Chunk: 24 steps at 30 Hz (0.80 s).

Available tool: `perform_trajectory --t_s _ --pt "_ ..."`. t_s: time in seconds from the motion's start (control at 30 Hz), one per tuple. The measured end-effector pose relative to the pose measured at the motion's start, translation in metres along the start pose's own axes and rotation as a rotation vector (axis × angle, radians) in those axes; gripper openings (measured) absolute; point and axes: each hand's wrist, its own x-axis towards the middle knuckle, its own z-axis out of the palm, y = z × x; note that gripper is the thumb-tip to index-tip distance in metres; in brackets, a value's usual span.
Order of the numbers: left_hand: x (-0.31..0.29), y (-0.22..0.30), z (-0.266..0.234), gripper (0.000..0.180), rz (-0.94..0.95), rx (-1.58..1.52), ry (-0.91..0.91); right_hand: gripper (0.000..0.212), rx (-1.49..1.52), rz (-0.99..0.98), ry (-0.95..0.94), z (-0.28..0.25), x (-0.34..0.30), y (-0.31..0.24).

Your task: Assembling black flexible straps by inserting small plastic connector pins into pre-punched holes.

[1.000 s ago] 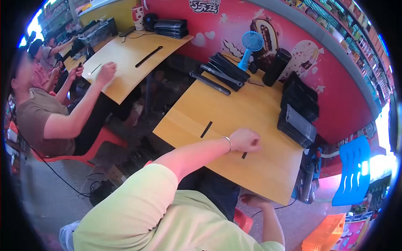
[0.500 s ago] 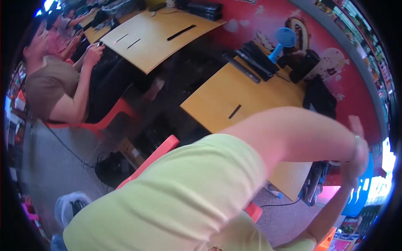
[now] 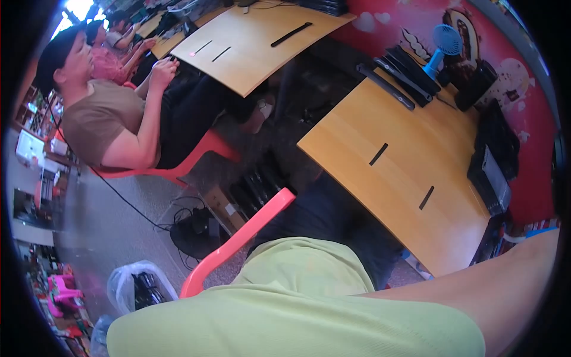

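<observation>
Neither of my hands shows. My left arm, in a pale green sleeve [image 3: 297,324], crosses the lower part of the head view, and its bare forearm [image 3: 476,282] runs out at the right rim. What that hand touches is hidden. Nearest to the arm is the wooden table [image 3: 392,202]. Two short, thin black strips [image 3: 378,154] lie apart on its top. By the table's right edge stands a dark box-like thing [image 3: 492,181], next to a black bag-like bundle [image 3: 497,134].
At the table's back are long black bars [image 3: 392,89], a blue handheld fan [image 3: 445,44] and a black cylinder [image 3: 477,85]. A red chair arm [image 3: 238,241] rises beside me. A person in brown [image 3: 107,119] sits at another table [image 3: 250,53]. A plastic bag [image 3: 128,288] stands lower left.
Both my hands, together at the right half a second ago, have left the view. My raised left arm is lower now. The view has shifted, uncovering more of the table and a second strip.
</observation>
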Motion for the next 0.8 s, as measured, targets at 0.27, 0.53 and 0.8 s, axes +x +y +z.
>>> perform_trajectory --t_s 0.27,0.53,0.8 --pt "0.047 0.010 -0.020 0.036 0.155 -0.011 0.059 0.049 -1.291 0.442 0.100 -0.062 0.007 -0.103" --pt "-0.038 -0.075 0.015 0.030 0.092 -0.207 0.276 0.045 -2.365 0.826 0.110 -0.111 0.002 -0.137" --pt "-0.205 -0.202 -0.006 0.042 -0.645 0.420 0.352 0.044 -2.526 0.119 0.626 -0.247 -0.023 -0.145"
